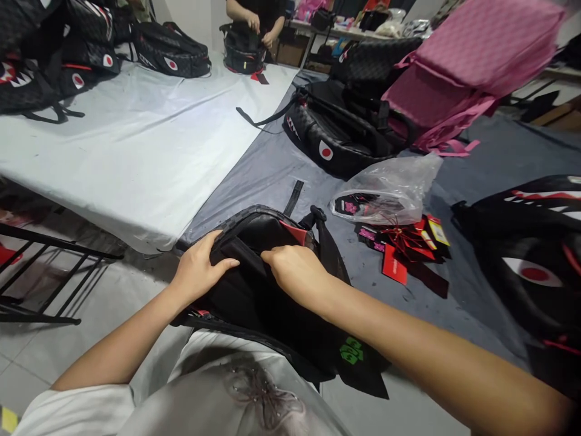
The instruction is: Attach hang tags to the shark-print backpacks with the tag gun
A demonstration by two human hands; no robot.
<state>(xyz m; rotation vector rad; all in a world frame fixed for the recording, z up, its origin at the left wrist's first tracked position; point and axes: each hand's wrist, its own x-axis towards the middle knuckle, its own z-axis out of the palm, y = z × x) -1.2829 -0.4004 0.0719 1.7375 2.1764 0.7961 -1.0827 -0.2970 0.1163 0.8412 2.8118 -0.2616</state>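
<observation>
The open black backpack (267, 309) lies beneath and between the two hands. The left hand (200, 269) grips its rim (240, 219), thumb inside; the right hand (297, 275) is curled over the lining — whether it pinches any fabric, I cannot tell. The bag looks light and limp, its lining probably slippery — the firmer rim at the left fingers should give the surest hold.

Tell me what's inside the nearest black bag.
Inside the black bag, dark lining shows, with the right hand over it. Whatever lies deeper is hidden by that hand, folds and shadow.
</observation>
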